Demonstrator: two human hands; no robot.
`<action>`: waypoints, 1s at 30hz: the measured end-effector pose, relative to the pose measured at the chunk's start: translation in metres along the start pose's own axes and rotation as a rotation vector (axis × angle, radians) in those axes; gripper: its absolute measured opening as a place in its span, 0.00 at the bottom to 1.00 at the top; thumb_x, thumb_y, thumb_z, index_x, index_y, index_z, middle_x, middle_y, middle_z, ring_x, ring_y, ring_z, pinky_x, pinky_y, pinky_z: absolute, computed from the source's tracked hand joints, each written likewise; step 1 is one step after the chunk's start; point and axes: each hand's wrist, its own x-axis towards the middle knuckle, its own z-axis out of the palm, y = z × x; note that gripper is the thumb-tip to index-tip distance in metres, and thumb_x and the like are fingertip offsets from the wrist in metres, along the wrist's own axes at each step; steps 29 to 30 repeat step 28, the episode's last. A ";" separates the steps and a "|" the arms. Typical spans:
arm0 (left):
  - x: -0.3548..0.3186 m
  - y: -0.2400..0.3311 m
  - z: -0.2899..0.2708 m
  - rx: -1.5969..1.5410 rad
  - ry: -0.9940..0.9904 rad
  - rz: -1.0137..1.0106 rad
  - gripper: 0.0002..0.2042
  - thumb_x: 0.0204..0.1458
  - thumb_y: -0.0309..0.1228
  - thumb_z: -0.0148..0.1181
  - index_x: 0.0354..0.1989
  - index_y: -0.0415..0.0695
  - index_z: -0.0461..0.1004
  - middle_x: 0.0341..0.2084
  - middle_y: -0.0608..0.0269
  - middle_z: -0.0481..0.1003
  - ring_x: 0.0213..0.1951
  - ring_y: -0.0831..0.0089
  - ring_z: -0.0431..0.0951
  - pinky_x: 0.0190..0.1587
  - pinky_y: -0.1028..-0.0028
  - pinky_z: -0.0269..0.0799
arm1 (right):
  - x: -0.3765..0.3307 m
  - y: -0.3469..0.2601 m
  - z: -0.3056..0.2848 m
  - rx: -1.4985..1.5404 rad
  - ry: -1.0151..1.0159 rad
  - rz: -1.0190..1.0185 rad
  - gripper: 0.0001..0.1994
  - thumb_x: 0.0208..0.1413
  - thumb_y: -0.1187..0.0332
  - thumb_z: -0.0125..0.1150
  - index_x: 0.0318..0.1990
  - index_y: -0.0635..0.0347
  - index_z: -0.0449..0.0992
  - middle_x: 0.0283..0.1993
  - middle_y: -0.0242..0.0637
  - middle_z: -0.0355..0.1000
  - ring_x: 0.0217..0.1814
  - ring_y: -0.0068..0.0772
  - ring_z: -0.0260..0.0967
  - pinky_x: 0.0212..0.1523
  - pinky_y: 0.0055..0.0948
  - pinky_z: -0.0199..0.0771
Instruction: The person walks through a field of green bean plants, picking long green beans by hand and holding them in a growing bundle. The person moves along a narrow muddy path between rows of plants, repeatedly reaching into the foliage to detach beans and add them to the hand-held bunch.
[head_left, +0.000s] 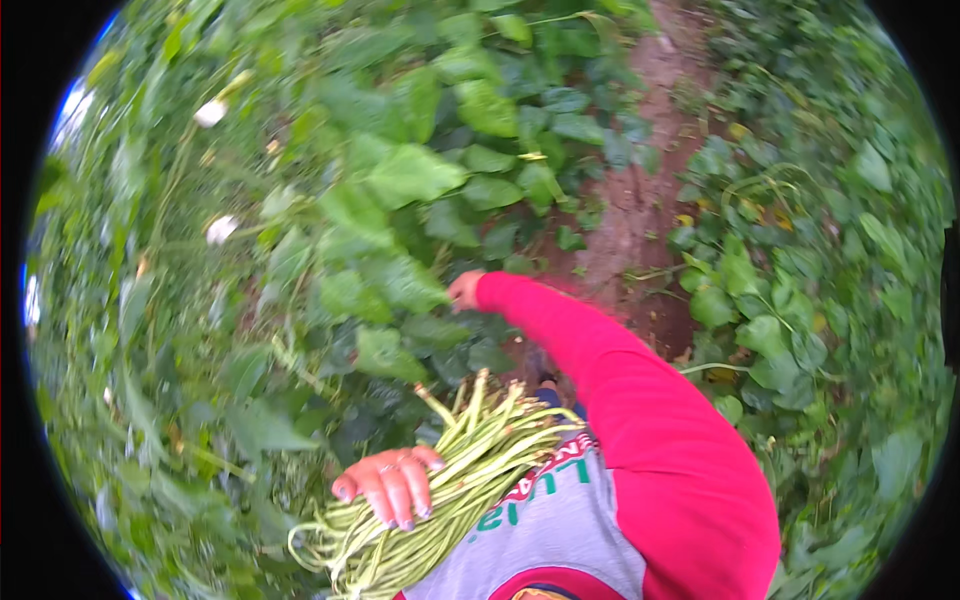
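Outdoors, a person is standing in a dense bed of broad-leaved vines [400,180], which is filling most of the frame on both sides of a strip of bare reddish soil path [640,200] running up the middle right. The foliage is crowding close on the person's left, which seems to be why the body is turning that way and the arm is reaching across.

The right arm, in a red sleeve [650,420], is stretching forward and to the left across the chest. The right hand [465,290] is pushing in among the leaves at plant height; only its knuckle side is showing, so whether the fingers are spread or pinched on something cannot be told.

Lower down, a thick bundle of long green beans [450,480] is lying slantwise against the person's grey shirt front [570,520], pod tips fanning up toward the right and the other ends curling down at the lower left. The left hand [390,485] is wrapping over the middle of the bundle, fingers curled narrowly around the pods, pinning them against the body, apparently so the other hand stays free to work.

Two pale blossoms or seed heads [210,112] are showing white among the leaves at upper left. No packages or signs are appearing anywhere; the only lettering is a green and red print on the shirt, partly hidden by the beans.
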 end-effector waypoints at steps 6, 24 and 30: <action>0.006 -0.006 -0.011 -0.070 -0.031 -0.065 0.30 0.64 0.45 0.31 0.30 0.38 0.81 0.35 0.51 0.82 0.43 0.55 0.77 0.67 0.50 0.42 | 0.000 -0.019 0.011 -0.613 0.060 0.071 0.10 0.43 0.62 0.63 0.35 0.42 0.84 0.35 0.34 0.78 0.45 0.45 0.76 0.40 0.46 0.74; 0.021 0.007 -0.038 -0.105 -0.069 -0.179 0.30 0.64 0.43 0.30 0.29 0.39 0.81 0.35 0.52 0.82 0.42 0.56 0.78 0.66 0.52 0.44 | -0.034 0.074 0.012 0.820 0.133 -0.480 0.11 0.49 0.61 0.66 0.35 0.59 0.80 0.29 0.43 0.76 0.35 0.40 0.78 0.32 0.36 0.78; 0.024 0.009 -0.050 -0.119 -0.104 -0.160 0.30 0.64 0.45 0.30 0.30 0.39 0.81 0.36 0.51 0.82 0.42 0.55 0.78 0.66 0.51 0.44 | -0.021 0.068 0.011 0.870 0.126 -0.558 0.12 0.50 0.61 0.67 0.35 0.62 0.79 0.28 0.45 0.75 0.34 0.39 0.78 0.31 0.35 0.79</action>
